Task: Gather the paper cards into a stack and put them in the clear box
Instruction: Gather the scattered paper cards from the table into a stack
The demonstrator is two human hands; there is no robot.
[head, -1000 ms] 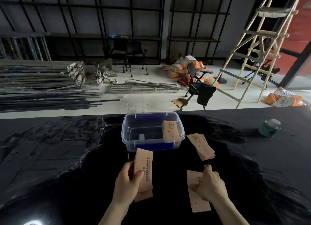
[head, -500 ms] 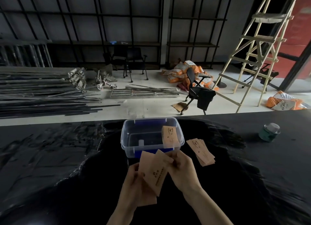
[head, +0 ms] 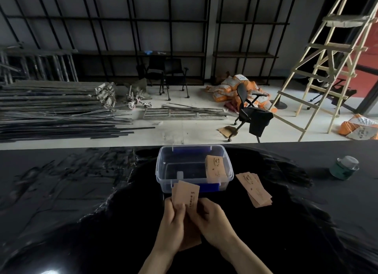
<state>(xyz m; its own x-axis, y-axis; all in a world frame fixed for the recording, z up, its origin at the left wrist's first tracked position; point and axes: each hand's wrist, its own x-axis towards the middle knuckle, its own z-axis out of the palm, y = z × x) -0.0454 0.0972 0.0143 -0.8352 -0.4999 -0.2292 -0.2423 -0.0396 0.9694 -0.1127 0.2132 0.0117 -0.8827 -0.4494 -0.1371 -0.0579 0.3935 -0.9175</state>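
Two hands meet over the dark surface [head: 61, 192] in front of me, both closed on one small bundle of paper cards [head: 185, 198]. My left hand [head: 173, 226] wraps the bundle from the left, thumb across its face; my right hand [head: 212, 218] pinches its right edge with curled fingers. The held cards stand nearly upright, their long axis running away from me and leaning slightly right, top edges fanned a little and overlapping the near wall of the clear box [head: 161, 167]. The box sits open just beyond the hands, blue latches on its near and far sides. One card [head: 215, 168] leans inside against the box's right wall, long axis pointing up and away. Just right of the box, a loose pile of cards [head: 254, 188] lies flat on the surface, long axis running diagonally from far left to near right. A green jar [head: 344, 168] stands well apart at the right.
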